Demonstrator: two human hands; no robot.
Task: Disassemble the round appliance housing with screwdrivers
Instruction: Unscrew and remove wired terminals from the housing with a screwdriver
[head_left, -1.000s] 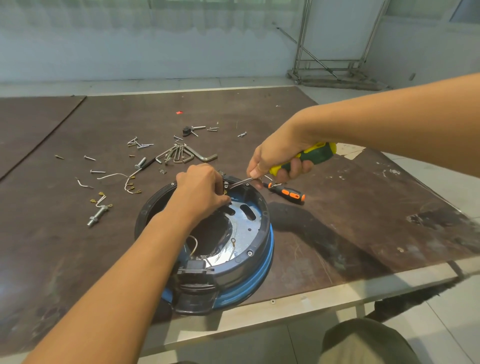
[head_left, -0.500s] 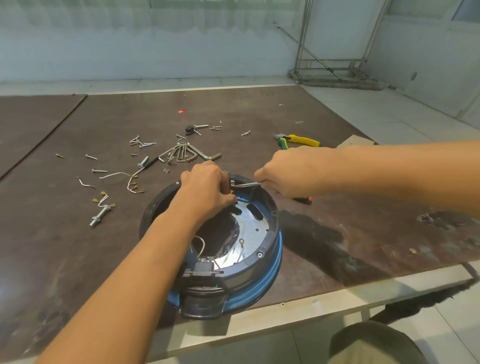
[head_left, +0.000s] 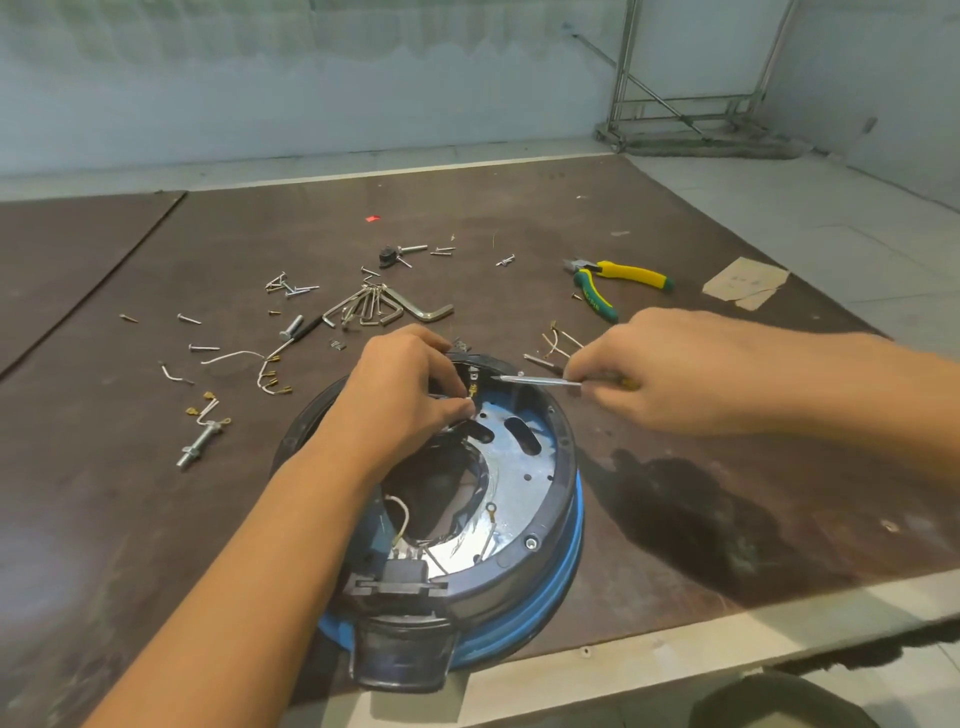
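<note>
From the head camera, the round housing sits on the brown table near its front edge, with its black plastic latch at 6 o'clock. It is a matt black ring over a glossy blue band, open on top, with a bright slotted metal plate inside. The work spot is at 12 o'clock on the rim. There the left hand, reaching in from 7 o'clock, has its fingers curled in a pinch on what seems to be a small brass terminal, though the fingers hide most of it. The right hand comes from 3 o'clock and is closed round the screwdriver, hiding its handle. The thin steel shaft lies nearly level, its long axis running 3 to 9 o'clock and its tip just beside the terminal. The next move likely turns on that short gap, and the left hand is the nearer one. Beyond the housing, at 11 o'clock, lie bent steel hex keys and loose screws. Yellow-and-green pliers lie at 1 o'clock.
</note>
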